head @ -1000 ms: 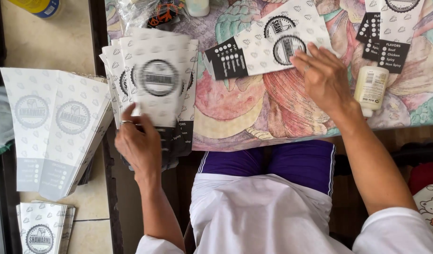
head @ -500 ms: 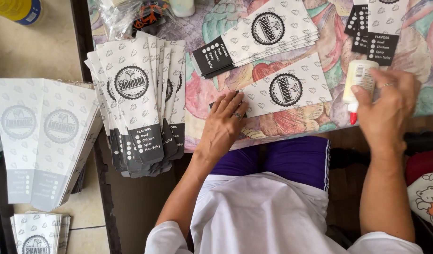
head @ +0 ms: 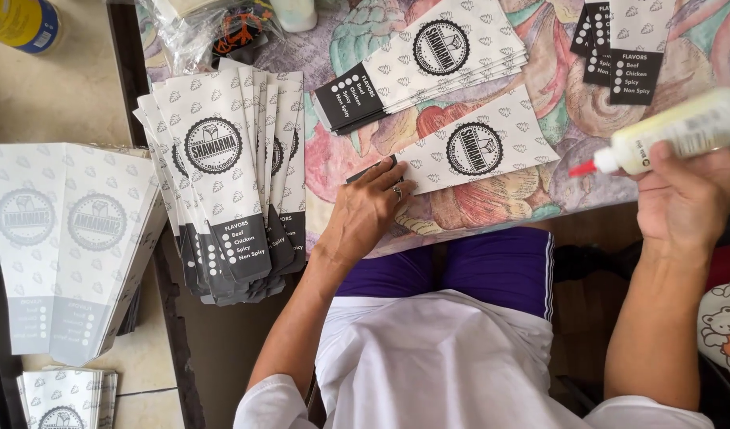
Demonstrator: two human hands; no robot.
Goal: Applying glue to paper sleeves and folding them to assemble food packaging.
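While the single paper sleeve (head: 476, 147) is lying flat on the patterned tablecloth (head: 539, 199), your left hand (head: 365, 214) is pressing its near corner, fingers together and extended. Your right hand (head: 682, 199) is gripping the glue bottle (head: 682, 131), fingers wrapped round it, red nozzle pointing toward the sleeve but apart from it. A fanned stack of sleeves (head: 222, 183) is lying just left.

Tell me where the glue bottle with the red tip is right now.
In the head view, the pale plastic glue bottle with the red tip is at the far right, held in the right hand above the flowered tablecloth, its tip pointing toward the single white paper sleeve.
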